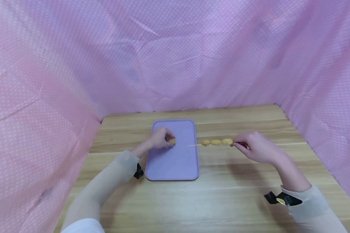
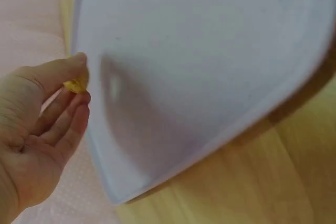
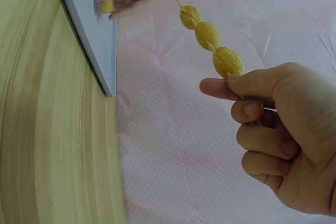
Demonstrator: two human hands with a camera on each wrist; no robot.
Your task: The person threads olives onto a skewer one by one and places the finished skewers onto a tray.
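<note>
My right hand [image 1: 258,147] grips one end of a thin wooden skewer [image 1: 194,145], held roughly level with its bare tip pointing left. Three yellow, wrinkled, ball-like pieces [image 3: 207,35] are threaded along it, the last one right at my thumb and forefinger. My left hand [image 1: 161,138] pinches a single yellow piece [image 2: 77,83] between thumb and fingertips, over the purple tray [image 1: 175,168]. In the head view the skewer's tip overlaps the tray's right side, a short gap away from that single piece.
The tray lies on a wood-grain table [image 1: 221,200]. Pink dotted cloth [image 1: 175,64] hangs behind the table and along both sides. A black wrist strap [image 1: 288,198] sits on the right forearm, and a black device [image 1: 138,171] on the left.
</note>
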